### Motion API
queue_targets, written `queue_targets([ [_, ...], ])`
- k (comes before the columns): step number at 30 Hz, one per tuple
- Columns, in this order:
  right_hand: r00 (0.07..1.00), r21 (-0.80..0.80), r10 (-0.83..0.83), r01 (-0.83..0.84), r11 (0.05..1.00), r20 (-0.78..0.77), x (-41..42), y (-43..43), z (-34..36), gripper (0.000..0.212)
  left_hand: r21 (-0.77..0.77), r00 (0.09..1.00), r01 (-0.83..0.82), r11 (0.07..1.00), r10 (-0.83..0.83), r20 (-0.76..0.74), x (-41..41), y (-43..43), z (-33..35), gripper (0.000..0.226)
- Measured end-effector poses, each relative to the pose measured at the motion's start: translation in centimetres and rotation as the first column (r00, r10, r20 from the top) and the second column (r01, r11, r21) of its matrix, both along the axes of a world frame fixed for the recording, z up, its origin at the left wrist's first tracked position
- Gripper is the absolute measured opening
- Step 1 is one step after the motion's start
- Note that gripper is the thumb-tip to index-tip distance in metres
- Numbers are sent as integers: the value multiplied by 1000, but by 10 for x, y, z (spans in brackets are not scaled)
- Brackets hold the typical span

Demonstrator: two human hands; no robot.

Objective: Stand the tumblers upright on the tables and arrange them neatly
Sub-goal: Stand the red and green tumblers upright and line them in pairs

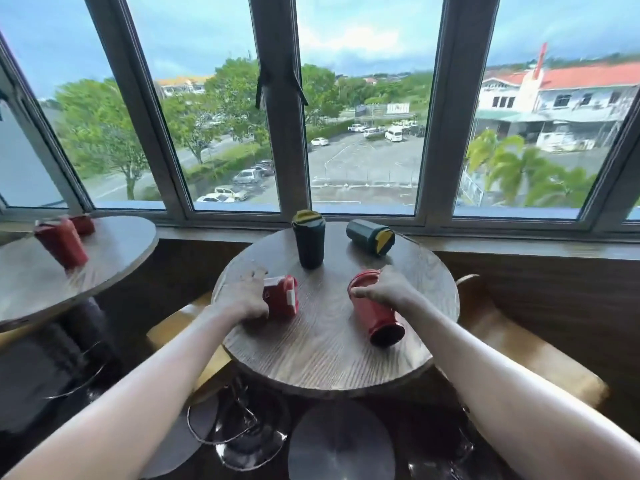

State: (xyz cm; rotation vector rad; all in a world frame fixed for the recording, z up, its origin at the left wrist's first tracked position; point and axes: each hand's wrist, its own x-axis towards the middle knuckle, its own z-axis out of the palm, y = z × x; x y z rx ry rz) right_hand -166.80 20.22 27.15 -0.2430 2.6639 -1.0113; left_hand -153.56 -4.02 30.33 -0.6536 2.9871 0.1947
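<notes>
A round wooden table [325, 358] is seen from above, set against a wide window [363, 133] that looks out on a car park, trees and red-roofed buildings. Four tumblers are on it. At the far side, a dark green tumbler [308, 239] with a yellow-trimmed lid is stood upright, and just to its right a second green tumbler [369, 236] is laid on its side, its yellow-and-green lid turned toward the right.

On the near left part of the table a red tumbler [281, 296] is laid on its side with its lid pointing right; its body is covered by the left hand [244, 294], which is wrapped over it from the left. The fingers are curled around the body and pressed close together, though their tips are hidden behind the tumbler.

On the near right a second red tumbler [375, 308] is held tilted — its lid end raised and turned away from the camera, its base lower and nearer the table edge. The right hand [384, 287] is laid over the lid end, the thumb stretched along the lid's near rim and the fingers closed over the far side; whether the base is touching the wood cannot be told.

A neighbouring table [114, 247] is seen at the left, blurred, with two red tumblers [62, 242] on it — one upright, the one behind it too smeared to judge. Stools [341, 441] are placed below the table.
</notes>
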Motion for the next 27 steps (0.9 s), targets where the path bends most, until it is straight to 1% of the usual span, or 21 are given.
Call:
queue_targets([
  [1, 1000, 7, -12, 12, 1000, 16, -1, -3, 0, 124, -8, 999, 31, 999, -31, 43, -6, -5, -4, 94],
  [3, 998, 24, -46, 45, 999, 50, 6, -6, 9, 114, -24, 991, 98, 995, -95, 94, -18, -16, -11, 93],
  [5, 993, 52, -84, 80, 995, 84, 10, -9, 9, 105, 0, 981, 161, 987, -160, 112, -29, -25, -11, 94],
  [7, 986, 86, -114, 104, 991, 119, 12, -11, 5, 103, 52, 964, 233, 971, -238, 116, -37, -32, -11, 91],
  [9, 976, 76, -148, 137, 988, 162, 14, -14, 0, 103, 78, 945, 296, 952, -304, 124, -42, -35, -12, 87],
  [12, 974, 73, -154, 143, 987, 167, 13, -16, -6, 93, 111, 936, 335, 936, -344, 79, -48, -42, -20, 85],
  [15, 972, 49, -143, 136, 990, 185, 8, -17, -9, 90, 185, 934, 356, 916, -356, -36, -52, -43, -24, 84],
  [18, 969, 29, -147, 144, 989, 198, 5, -15, -12, 95, 377, 938, 340, 862, -279, -207, -55, -33, -20, 86],
  [21, 963, 3, -174, 177, 984, 205, 5, -15, -13, 89, 584, 929, 316, 748, -118, -351, -57, -22, -23, 90],
  [22, 962, -9, -176, 181, 983, 211, 5, -15, -14, 91, 649, 922, 306, 697, -47, -384, -56, -19, -26, 88],
  [24, 959, -12, -178, 185, 983, 220, 5, -14, -14, 109, 749, 903, 298, 592, 81, -423, -53, -10, -35, 72],
  [26, 960, -20, -176, 185, 983, 217, 1, -14, -20, 126, 783, 879, 296, 547, 165, -448, -50, -4, -44, 66],
  [27, 961, -24, -178, 187, 982, 212, 0, -14, -23, 127, 790, 870, 293, 539, 193, -454, -48, -2, -47, 67],
])
